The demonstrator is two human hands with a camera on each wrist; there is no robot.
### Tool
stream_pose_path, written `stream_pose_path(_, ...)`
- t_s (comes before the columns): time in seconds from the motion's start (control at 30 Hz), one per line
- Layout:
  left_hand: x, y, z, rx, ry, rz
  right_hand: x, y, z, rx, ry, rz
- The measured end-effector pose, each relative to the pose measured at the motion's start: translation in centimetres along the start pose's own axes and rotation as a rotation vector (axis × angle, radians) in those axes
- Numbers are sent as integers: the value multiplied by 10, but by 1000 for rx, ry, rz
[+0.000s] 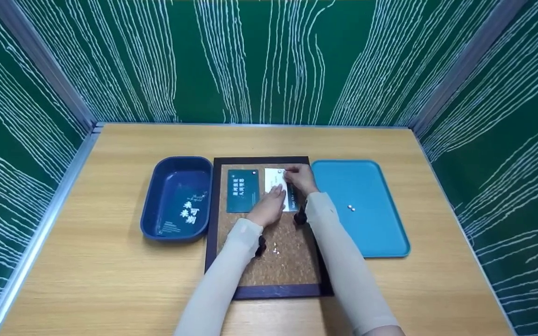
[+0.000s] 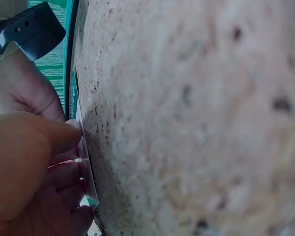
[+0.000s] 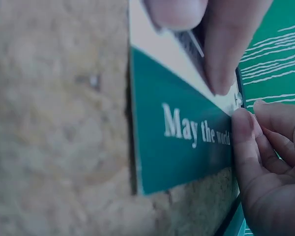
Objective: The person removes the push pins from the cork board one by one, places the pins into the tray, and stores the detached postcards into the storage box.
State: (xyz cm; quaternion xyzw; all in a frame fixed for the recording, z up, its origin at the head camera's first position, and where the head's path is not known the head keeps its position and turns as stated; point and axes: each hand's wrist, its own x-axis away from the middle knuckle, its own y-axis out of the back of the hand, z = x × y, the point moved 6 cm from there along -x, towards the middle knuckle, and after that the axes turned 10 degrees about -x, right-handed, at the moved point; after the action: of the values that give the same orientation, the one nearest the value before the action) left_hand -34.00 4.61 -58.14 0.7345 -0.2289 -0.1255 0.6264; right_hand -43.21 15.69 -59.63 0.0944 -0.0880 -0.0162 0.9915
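Note:
A white and teal card (image 1: pixel 278 186) printed "May the world" (image 3: pixel 187 132) lies on the cork board (image 1: pixel 287 261) beside a teal card (image 1: pixel 242 190). My left hand (image 1: pixel 269 205) presses its fingertips (image 2: pixel 71 169) on the card's near edge. At the card's far corner, my right hand (image 1: pixel 299 177) pinches a small pin (image 3: pixel 192 45) between thumb and finger (image 3: pixel 226 49). In the right wrist view the left hand (image 3: pixel 265 167) touches the card's edge with one fingertip.
A dark blue tub (image 1: pixel 157 224) left of the board holds another teal card (image 1: pixel 187 212). Two small pins (image 1: pixel 352 207) lie in a light blue tray (image 1: pixel 381 242) at the right. Loose pins (image 1: pixel 276 249) sit on the cork. Green walls enclose the wooden table (image 1: pixel 110 280).

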Motion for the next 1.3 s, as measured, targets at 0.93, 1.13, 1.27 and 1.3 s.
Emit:
stream_pose_path(0.93,-4,-2,4,37,29,1,1,-9,10,188,44,-36)
stream_pose_path(1.13,-4,-2,2,36,20,-11,1,-10,8,229,25,-49)
stream_pose_path(1.27,-4,-2,2,22,19,-23,1,-12,9,240,31,-43)
stream_pose_path(1.3,-4,-3,2,17,21,-23,1,-12,9,246,35,-42)
